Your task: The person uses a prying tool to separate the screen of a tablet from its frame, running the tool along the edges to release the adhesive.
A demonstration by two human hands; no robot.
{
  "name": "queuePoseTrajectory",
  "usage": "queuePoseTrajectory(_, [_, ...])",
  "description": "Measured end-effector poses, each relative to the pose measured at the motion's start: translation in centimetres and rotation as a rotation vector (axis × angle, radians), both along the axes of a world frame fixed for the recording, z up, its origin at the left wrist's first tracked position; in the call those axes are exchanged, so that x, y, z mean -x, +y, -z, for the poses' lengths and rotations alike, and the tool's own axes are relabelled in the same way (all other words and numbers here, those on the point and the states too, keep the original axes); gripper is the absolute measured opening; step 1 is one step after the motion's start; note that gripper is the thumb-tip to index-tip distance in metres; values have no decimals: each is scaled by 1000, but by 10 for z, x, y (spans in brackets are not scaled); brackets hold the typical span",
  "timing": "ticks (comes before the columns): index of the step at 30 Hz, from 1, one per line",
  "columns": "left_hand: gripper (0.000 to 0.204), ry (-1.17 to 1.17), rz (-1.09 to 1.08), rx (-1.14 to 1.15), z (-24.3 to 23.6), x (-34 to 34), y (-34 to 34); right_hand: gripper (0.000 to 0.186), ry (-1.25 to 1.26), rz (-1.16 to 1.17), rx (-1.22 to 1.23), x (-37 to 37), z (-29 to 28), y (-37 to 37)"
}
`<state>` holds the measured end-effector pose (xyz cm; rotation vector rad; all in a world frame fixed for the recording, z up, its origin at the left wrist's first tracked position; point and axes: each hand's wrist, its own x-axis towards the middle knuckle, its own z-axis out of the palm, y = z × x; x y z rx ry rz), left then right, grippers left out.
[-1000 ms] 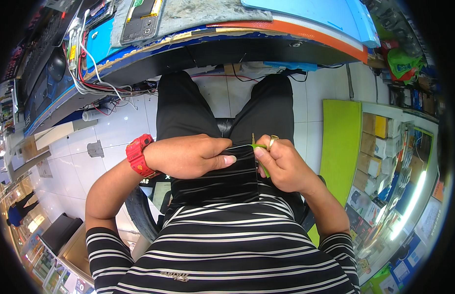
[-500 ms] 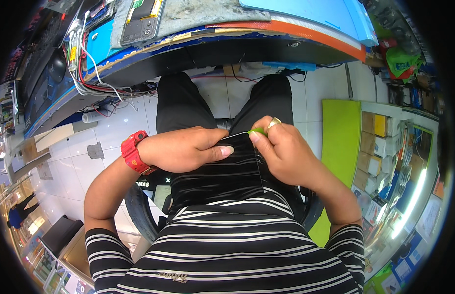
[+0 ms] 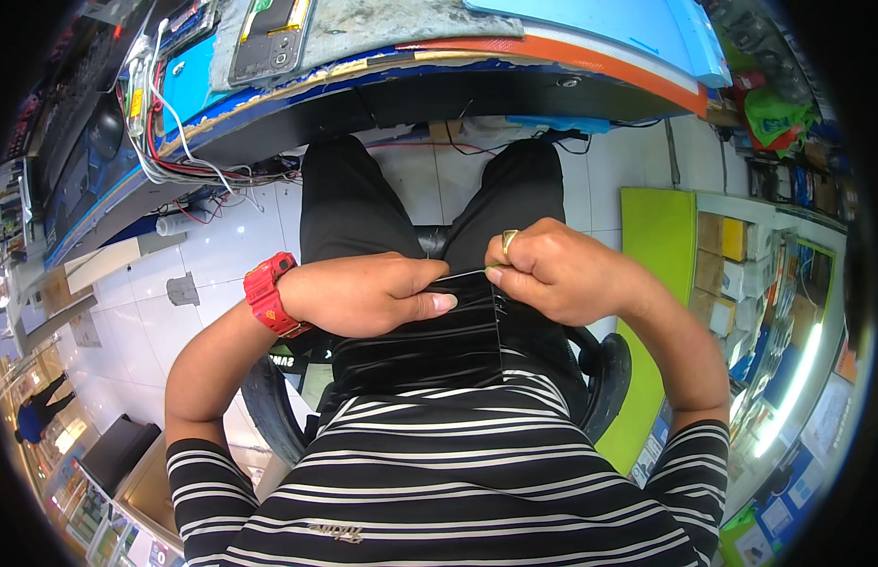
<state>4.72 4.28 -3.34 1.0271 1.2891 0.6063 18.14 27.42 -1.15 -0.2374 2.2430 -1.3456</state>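
Note:
A glossy black flat panel (image 3: 448,345), like a tablet or phone screen, tilts over my lap and mirrors my striped shirt. My left hand (image 3: 377,295), with a red watch on its wrist, grips the panel's far edge between thumb and fingers. At the panel's far right corner, my right hand (image 3: 562,274) is closed in a pinch. Only a sliver of a small green pick (image 3: 492,268) shows between its fingertips, touching or very near the edge. The panel's underside is hidden from view.
Ahead stands a workbench (image 3: 363,80) with an opened phone (image 3: 269,47) on a grey mat and a light-blue folder-like sheet (image 3: 599,24). White cables (image 3: 174,113) hang at its left. Chair armrests flank me, and a glass display case (image 3: 779,331) is at right.
My right hand has turned and shifted slightly, with its fingers curled closer, so less of the green pick shows. My left hand has moved slightly right.

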Motion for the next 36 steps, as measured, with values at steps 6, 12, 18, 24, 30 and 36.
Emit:
queuePoseTrajectory(6, [48, 30, 49, 69, -1, 0, 4, 25, -7, 88, 64, -14, 7, -2])
queuePoseTrajectory(12, [47, 36, 48, 63, -1, -1, 5, 24, -2, 144, 103, -27, 10, -7])
queuePoseTrajectory(18, [46, 32, 52, 45, 0, -2, 3, 23, 16, 128, 98, -34, 13, -9])
queuePoseTrajectory(24, [44, 0, 42, 31, 0, -3, 3, 22, -12, 113, 88, -43, 14, -12])
queuePoseTrajectory(30, [47, -9, 57, 60, -2, -2, 4, 21, -33, 108, 96, -57, 18, -17])
queuePoseTrajectory(36, [47, -9, 55, 37, -3, -2, 2, 22, -47, 125, 96, -68, 16, -24])
